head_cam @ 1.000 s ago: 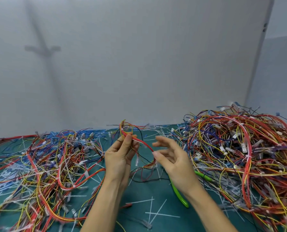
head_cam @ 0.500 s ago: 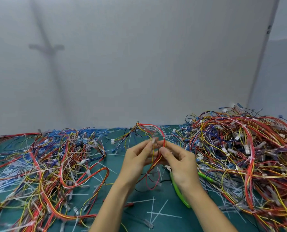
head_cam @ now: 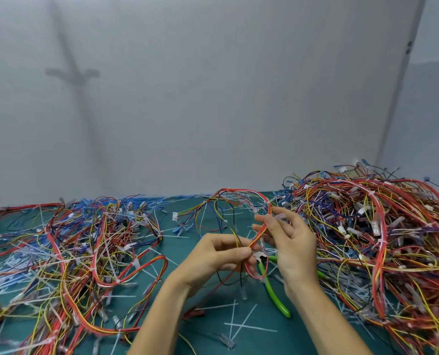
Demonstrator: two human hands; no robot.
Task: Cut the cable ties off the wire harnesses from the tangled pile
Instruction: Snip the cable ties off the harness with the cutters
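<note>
Because the harness point(head_cam: 258, 233) is only a handful of thin, limp wires, it weighs next to nothing and droops wherever I don't support it. So I judge the best hold is a pinch right on the bundled stretch, close to a tie, where the strands stay together firmly enough to meet a blade. My left hand point(head_cam: 221, 254) does that now, thumb and fingers point(head_cam: 241, 251) pinching the bundle low, above the surface point(head_cam: 208, 316), wrist raised. My right hand point(head_cam: 294, 242) stands upright just beside it, fingers loosely spread and holding nothing, their tips brushing the red loop that arches up and away from me. The green-handled cutters point(head_cam: 274, 290) lie beneath my hands, untouched, near the tangled pile point(head_cam: 367, 226) on the right.
</note>
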